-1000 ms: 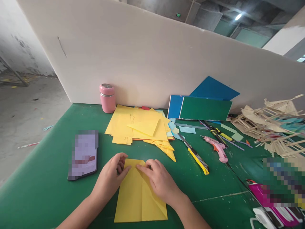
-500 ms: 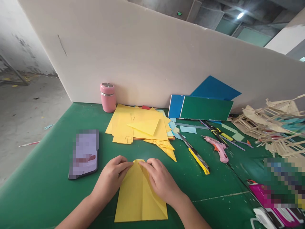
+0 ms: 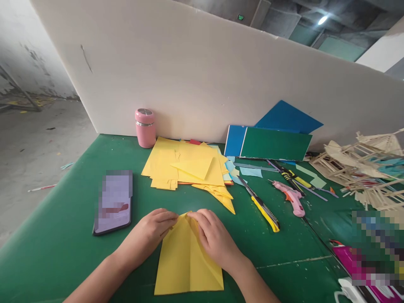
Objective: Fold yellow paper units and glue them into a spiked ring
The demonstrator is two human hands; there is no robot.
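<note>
Over the last second, we see the upper left corner of the rectangular yellow paper sheet (image 3: 175, 269) turn inward: it lay flat with a square corner, and now the top narrows to a small peak near the vertical centre crease. The left hand (image 3: 155, 230) has moved in from beside that corner, its thumb and fingers now drawn together on the folded edge. The right hand (image 3: 215, 240) has stayed over the right side, its fingertips on the paper by the peak; we cannot tell whether its thumb pinches from below. We judge that the left fold is being brought level with the slanting one on the right, though not yet pressed flat.

The sheet lies on the green tabletop (image 3: 63, 261), nearest the person, between both forearms. The fingers themselves stand in our way, hiding much of the two folded edges.

Beyond the hands we find a loose pile of yellow paper (image 3: 160, 164), with pointed folded yellow pieces (image 3: 222, 195) at its near right edge. To the left rests a dark-edged phone (image 3: 116, 202), its screen blurred; behind it stands a pink cylindrical flask (image 3: 146, 131). To the right lie a yellow-handled utility knife (image 3: 265, 213) and a pink glue gun (image 3: 293, 200), both apart from the sheet, with a pale wooden-stick model (image 3: 372, 168) farther off.
</note>
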